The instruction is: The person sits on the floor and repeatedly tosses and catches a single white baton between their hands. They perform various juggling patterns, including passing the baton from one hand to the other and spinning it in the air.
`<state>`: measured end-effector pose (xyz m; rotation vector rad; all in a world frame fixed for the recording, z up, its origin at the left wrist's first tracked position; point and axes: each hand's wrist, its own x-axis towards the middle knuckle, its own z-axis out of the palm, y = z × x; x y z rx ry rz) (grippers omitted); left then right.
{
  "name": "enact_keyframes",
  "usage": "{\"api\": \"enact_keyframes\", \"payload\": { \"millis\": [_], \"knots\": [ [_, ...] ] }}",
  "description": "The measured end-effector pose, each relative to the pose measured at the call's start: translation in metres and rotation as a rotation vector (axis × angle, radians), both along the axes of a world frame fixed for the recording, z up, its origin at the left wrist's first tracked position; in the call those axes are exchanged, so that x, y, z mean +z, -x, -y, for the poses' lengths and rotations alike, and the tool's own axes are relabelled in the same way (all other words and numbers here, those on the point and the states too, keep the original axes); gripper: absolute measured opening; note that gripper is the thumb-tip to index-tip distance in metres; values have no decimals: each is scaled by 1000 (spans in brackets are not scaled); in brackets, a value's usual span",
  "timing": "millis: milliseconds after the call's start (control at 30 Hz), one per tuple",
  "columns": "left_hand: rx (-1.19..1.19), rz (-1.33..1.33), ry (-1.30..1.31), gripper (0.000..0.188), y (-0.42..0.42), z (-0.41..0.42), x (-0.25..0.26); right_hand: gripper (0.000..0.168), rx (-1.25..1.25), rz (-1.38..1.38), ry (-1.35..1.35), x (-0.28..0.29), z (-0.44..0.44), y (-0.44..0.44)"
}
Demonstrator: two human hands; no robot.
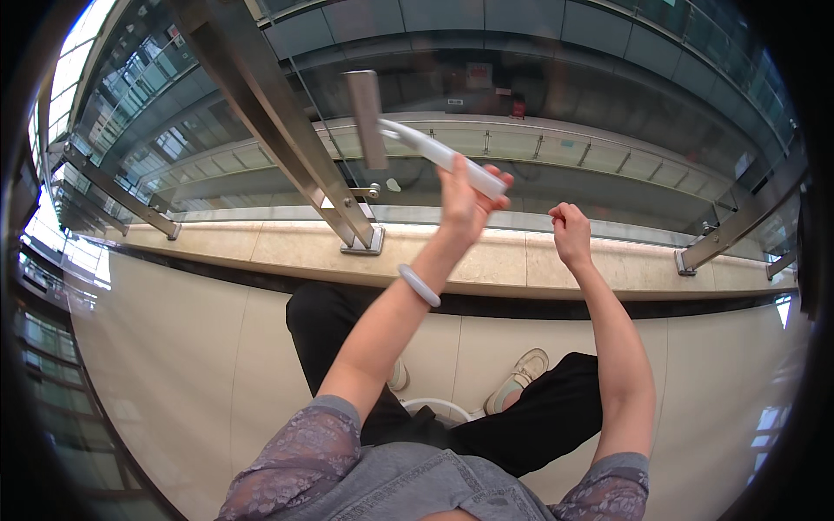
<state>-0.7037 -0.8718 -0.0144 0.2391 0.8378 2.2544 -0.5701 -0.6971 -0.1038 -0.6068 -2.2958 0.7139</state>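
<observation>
My left hand [464,205] grips the white plastic handle [449,156] of a window-cleaning tool, probably a squeegee. The tool's long grey-brown head [368,120] points up and down, at or close to a clear glass balustrade panel [560,84]. Contact between head and glass cannot be judged from here. Further right, my right hand [573,234] is raised with its fingers curled in, above the stone ledge, and nothing shows in it. A pale bangle [419,285] circles my left wrist.
A steel post [280,111] with a glass clamp [373,191] rises left of the tool; another post [743,215] stands right. The beige stone ledge [482,260] runs below the glass. Between my legs, a white curved rim [438,402] shows above the tiled floor [176,325].
</observation>
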Motion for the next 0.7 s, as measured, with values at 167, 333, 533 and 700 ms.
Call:
{"api": "enact_keyframes", "payload": {
  "millis": [167, 333, 533, 700],
  "knots": [
    [153, 73, -52, 34, 45, 9, -8, 10, 2, 30, -39, -2, -3, -2],
    [-23, 73, -15, 32, -5, -19, -42, 10, 12, 49, -43, -5, -1, 3],
    [-171, 95, 40, 30, -50, -20, -49, 10, 29, 58, -48, -2, 0, 1],
    [96, 169, -79, 27, 41, 7, -40, 11, 42, 58, -32, -1, 1, 1]
  ]
}}
